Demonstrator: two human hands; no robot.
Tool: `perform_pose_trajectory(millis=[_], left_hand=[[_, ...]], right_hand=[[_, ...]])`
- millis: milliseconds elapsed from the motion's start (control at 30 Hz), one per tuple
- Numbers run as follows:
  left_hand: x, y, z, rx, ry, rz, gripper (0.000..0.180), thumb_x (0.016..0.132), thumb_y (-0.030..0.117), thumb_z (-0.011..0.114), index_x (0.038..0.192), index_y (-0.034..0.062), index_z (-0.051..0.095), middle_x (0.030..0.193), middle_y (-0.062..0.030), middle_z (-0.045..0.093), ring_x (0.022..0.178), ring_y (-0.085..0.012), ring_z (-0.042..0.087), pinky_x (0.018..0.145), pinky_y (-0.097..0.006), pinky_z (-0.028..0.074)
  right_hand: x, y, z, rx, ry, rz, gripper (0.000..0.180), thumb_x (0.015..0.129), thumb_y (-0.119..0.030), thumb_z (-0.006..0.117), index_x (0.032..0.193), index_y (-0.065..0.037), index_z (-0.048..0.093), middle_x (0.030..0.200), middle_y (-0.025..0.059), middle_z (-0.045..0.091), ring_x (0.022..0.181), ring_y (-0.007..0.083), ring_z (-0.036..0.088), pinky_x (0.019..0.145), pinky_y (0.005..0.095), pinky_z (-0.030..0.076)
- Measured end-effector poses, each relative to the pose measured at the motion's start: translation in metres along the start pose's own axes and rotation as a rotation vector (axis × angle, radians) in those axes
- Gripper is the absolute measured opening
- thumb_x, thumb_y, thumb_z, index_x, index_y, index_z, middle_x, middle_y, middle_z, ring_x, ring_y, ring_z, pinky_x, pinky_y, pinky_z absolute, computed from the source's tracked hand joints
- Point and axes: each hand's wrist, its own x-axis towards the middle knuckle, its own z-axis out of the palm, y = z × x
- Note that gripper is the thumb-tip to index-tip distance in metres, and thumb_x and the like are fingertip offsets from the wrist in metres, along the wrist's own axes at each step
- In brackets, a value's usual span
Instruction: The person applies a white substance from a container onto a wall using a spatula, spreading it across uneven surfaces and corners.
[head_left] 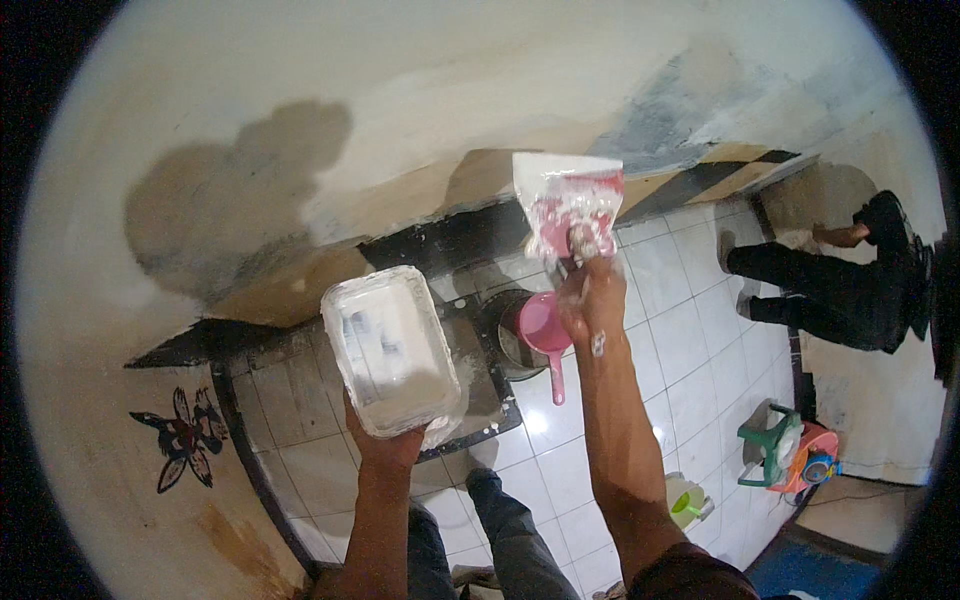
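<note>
My left hand [395, 445] is closed around the near end of a white rectangular plastic tub [395, 350], smeared with white paste inside and along its rim. My fingers are mostly hidden under the tub. To the right and farther forward, my right hand [597, 295] grips a wide putty spreader [570, 200], pink-red under thick white paste. The spreader's broad edge points up toward the wall [430, 120], and I cannot tell whether it touches. White smears mark my right fingers and wrist. Below that hand, a pink dipper [545, 325] rests at a dark bucket [508, 345].
A dark, paste-spotted board [485, 415] lies on the white tile floor [560, 470] under the tub. On the right stands a person in dark clothes [830, 285]. A green stool [770, 450], an orange container [815, 450] and a light-green dipper [686, 503] are at the lower right.
</note>
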Motion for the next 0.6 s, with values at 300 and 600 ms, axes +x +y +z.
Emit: perform_pose_trajectory(millis=[300,600], left_hand=[[0.007,0.011,0.006,-0.13,0.088,-0.081,0.054,0.089,0.049,0.044,0.134,0.0176,0.046,0.128,-0.0063,0.053,0.118,-0.0285,0.052,0.097,-0.052,0.044],[-0.026,0.013,0.003,0.03,0.053,0.007,0.055,0.09,0.052,0.043,0.134,0.0189,0.045,0.128,-0.0062,0.053,0.119,-0.0292,0.051,0.097,-0.053,0.044]], right_hand=[[0.067,-0.023,0.008,-0.386,0.037,-0.601,0.025,0.08,-0.006,0.062,0.103,0.0,0.053,0.093,0.0077,0.061,0.085,0.0169,0.061,0.071,0.0289,0.05],[0.082,0.022,0.123,-1.402,0.236,-1.235,0.05,0.08,-0.021,0.063,0.12,0.005,0.048,0.109,0.0282,0.056,0.093,0.0421,0.059,0.078,0.0459,0.049]])
